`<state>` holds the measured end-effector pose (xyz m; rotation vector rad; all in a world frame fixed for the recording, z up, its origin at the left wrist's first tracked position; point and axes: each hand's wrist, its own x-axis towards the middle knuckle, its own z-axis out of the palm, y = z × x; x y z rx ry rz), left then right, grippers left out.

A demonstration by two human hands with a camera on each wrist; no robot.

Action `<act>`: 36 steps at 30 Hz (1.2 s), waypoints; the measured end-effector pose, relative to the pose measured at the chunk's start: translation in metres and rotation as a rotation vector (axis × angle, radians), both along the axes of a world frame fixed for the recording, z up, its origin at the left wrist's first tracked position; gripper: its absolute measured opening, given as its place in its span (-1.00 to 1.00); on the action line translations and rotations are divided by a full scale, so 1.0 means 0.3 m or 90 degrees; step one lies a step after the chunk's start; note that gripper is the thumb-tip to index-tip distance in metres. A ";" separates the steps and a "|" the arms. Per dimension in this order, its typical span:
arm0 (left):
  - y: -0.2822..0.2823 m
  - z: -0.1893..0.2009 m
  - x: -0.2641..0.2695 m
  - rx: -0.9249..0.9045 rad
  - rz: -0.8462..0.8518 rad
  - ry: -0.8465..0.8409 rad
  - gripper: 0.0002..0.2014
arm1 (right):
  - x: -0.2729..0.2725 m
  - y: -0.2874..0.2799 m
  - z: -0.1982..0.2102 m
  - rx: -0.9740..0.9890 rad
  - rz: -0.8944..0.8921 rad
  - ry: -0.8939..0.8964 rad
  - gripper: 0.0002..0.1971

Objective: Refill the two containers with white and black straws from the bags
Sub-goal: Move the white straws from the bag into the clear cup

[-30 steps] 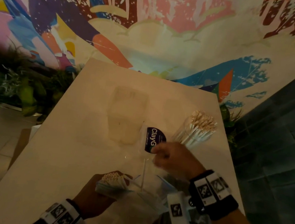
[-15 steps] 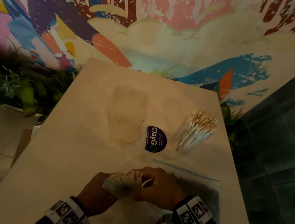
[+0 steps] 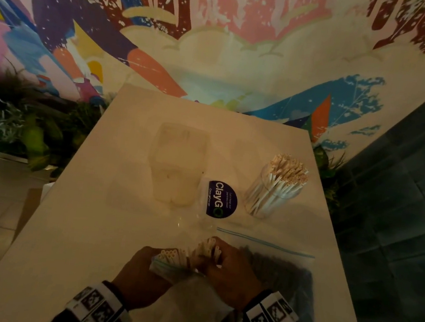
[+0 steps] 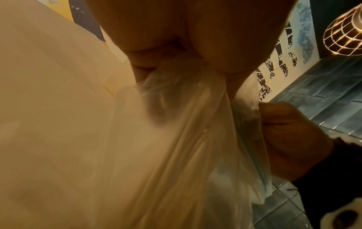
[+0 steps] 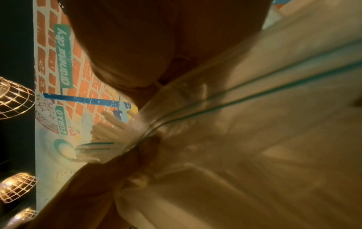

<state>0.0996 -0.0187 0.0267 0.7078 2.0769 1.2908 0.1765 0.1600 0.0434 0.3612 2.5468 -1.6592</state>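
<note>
Currently, hands: two are seen at the near edge of the bench (image 3: 71, 224), close together, each with a marker-patterned wristband.
Left hand (image 3: 140, 271): curled around the neck of a clear zip bag (image 3: 167, 268) of white straws (image 3: 173, 254); the gathered plastic is seen squeezed in the fist in the left wrist view (image 4: 186, 96).
Right hand (image 3: 230, 271): fingers are closed on a small bunch of white straws at the bag's mouth; the exact count in the bunch cannot be told.
Bags: two are counted. The clear one is held between the hands; the second bag (image 3: 286, 272), holding dark straws, is laid flat on the bench just right of the right hand, its blue zip strip facing away from the person.
Containers: two are counted. A round clear container (image 3: 262, 201) is packed with upright white straws at the right of the bench; a taller clear square container (image 3: 179, 167) is set left of it, and its contents cannot be told.
Sticker: one dark round "ClayGo" label (image 3: 221, 200) is seen between the two containers.
Plants: greenery (image 3: 5, 132) is massed left of the bench.
</note>
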 end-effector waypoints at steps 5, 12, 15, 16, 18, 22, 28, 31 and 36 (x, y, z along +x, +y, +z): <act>-0.010 -0.005 0.002 0.014 -0.010 0.006 -0.79 | 0.004 0.002 -0.021 0.007 -0.036 0.006 -0.87; -0.023 -0.012 0.002 0.020 -0.016 -0.002 -0.74 | 0.009 0.016 -0.008 -0.115 -0.102 0.040 -0.90; -0.022 -0.016 0.001 0.032 -0.017 -0.005 -0.74 | 0.005 0.021 0.029 -0.116 -0.108 0.085 -0.73; -0.021 -0.017 0.002 0.033 -0.015 -0.004 -0.74 | 0.002 0.023 0.027 -0.122 -0.114 0.090 -0.68; -0.018 -0.020 0.002 0.039 -0.011 -0.008 -0.74 | -0.001 0.027 0.010 -0.119 -0.112 0.066 -0.59; -0.019 -0.032 0.000 0.056 -0.009 -0.011 -0.75 | 0.000 0.040 -0.029 -0.078 -0.099 -0.003 -0.55; -0.017 -0.022 0.002 0.085 -0.003 -0.019 -0.77 | 0.007 0.058 -0.008 -0.087 -0.106 0.018 -0.54; -0.010 -0.021 0.004 0.081 0.000 -0.002 -0.79 | 0.019 0.054 -0.048 -0.032 -0.047 -0.083 -0.69; -0.012 -0.027 0.009 0.101 0.025 -0.012 -0.79 | 0.029 0.069 -0.005 -0.132 -0.043 -0.062 -0.61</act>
